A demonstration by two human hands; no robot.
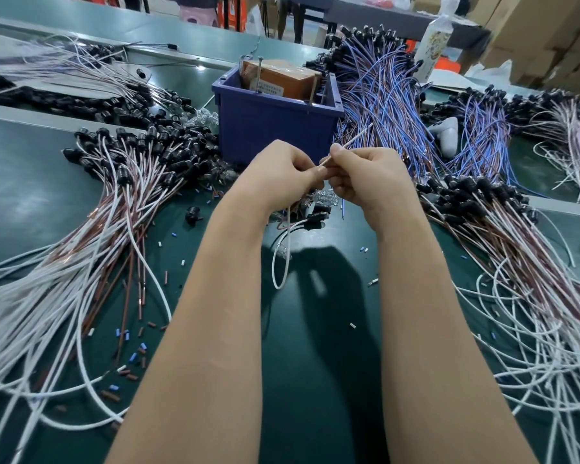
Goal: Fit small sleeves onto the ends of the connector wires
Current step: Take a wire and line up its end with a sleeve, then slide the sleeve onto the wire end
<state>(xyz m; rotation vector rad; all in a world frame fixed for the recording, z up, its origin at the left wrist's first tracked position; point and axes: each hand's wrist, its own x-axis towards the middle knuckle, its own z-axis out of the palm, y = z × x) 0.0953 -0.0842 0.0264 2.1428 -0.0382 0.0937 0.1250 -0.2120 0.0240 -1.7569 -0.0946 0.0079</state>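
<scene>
One thin wire (352,139) pinched between left hand (282,170) and right hand (365,177).
Fingers curl around it over the tabletop's (315,346) middle, before the blue bin (275,125).

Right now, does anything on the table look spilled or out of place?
Yes. Small sleeves in blue, brown and white lie scattered loose over the green table, mostly on the left side, not gathered in any container. One black connector also lies apart from the wire piles.

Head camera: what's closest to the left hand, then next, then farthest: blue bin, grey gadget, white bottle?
1. Blue bin, just behind the left hand.
2. Grey gadget, off to the right.
3. White bottle, far back right.
</scene>
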